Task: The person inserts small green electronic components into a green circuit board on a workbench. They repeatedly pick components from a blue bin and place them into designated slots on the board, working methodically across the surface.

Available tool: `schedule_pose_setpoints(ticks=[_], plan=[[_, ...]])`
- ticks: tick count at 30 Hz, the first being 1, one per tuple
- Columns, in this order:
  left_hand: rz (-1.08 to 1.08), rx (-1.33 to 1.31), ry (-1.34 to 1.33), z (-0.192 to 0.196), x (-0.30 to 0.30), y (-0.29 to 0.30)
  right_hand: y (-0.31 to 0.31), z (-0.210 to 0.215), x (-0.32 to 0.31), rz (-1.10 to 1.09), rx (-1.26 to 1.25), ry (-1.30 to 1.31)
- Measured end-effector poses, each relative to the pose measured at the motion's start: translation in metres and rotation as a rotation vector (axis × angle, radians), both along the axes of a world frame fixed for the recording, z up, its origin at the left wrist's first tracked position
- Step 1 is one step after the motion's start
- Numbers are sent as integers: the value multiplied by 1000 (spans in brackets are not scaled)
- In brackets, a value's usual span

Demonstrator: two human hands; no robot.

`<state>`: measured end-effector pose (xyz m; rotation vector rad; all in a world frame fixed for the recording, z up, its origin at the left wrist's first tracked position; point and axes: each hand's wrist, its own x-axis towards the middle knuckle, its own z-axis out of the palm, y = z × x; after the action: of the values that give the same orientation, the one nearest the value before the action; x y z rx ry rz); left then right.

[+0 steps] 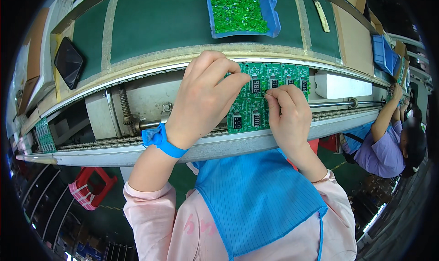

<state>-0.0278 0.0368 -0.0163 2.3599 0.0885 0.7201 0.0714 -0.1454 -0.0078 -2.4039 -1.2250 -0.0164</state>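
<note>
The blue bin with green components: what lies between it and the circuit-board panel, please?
In the head view, from the blue bin to the circuit-board panel: a narrow strip of green worktop, pale edging, then the conveyor rail.

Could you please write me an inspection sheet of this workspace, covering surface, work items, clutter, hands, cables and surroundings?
Surface: green worktop with pale tape strips, behind a conveyor with a metal front rail.
Work items: green circuit board with black displays, on the conveyor; blue bin of small green parts on the worktop.
Clutter: dark flat object at left; slim pale-handled tool at right.
Hands: left hand and right hand both have fingers at the board; anything held is too small to tell. Blue strap on left wrist.
Cables: nothing seen.
Surroundings: co-worker in purple at right; red stool at lower left.
</note>
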Motion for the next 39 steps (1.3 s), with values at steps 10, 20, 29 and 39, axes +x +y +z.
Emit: schedule_pose_setpoints(ticks=[10,20,29,39], plan=[[-7,-86,-19,2,2,1,5,4,-4,-9,-42,-52],[-21,-67,-28,2,4,0,-3,-8,4,29,84,-72],[-23,-64,-2,2,3,2,-1,-5,5,81,74,-59],[4,-162,46,5,2,1,-8,9,6,-38,150,336]])
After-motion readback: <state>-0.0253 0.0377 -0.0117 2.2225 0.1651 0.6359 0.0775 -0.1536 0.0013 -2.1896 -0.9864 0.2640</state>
